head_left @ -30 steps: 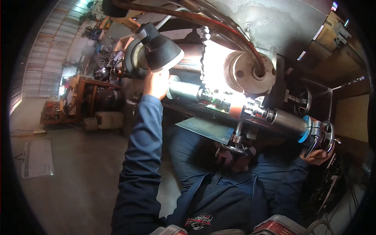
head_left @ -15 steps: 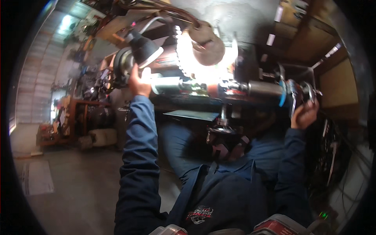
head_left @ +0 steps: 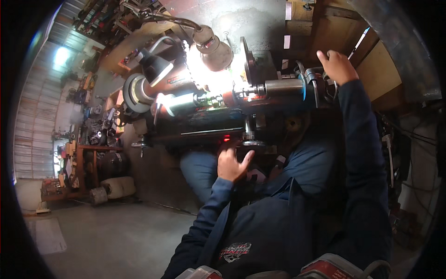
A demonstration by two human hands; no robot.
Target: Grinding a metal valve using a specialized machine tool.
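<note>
**Seated worker at a lathe-like machine, both hands near its controls**

Directions are from the worker's seat, with straight ahead as twelve o'clock. The lathe-like machine point(head_left: 204, 122) stretches across the front, from about ten to one. Two lamps crowd its top: a black cone-shaded lamp point(head_left: 155, 67) at eleven, and a pale lamp head point(head_left: 216, 56) between eleven and twelve, whose glare washes out the middle. A shiny metal cylinder point(head_left: 182, 104) lies at eleven; a duller steel cylinder point(head_left: 284, 87) lies at twelve, ending in a blue ring point(head_left: 304, 89). A thin flat plate point(head_left: 209, 132) juts toward the worker.

Away at ten stands a wooden shelf unit point(head_left: 87, 162); a white sheet point(head_left: 49, 235) lies on the floor at nine.

At eleven, the left hand point(head_left: 232, 166) points forward, thumb spread wide from the fingers. It is just beside the chrome handwheel point(head_left: 253, 144) at twelve and a small red light point(head_left: 226, 138); whether it touches either, I cannot tell.

At one, the right hand point(head_left: 340, 68) is raised on an outstretched arm near the metal lever assembly point(head_left: 319, 87). Two digits stick out; the others are hidden, so I cannot tell its grip.
</note>
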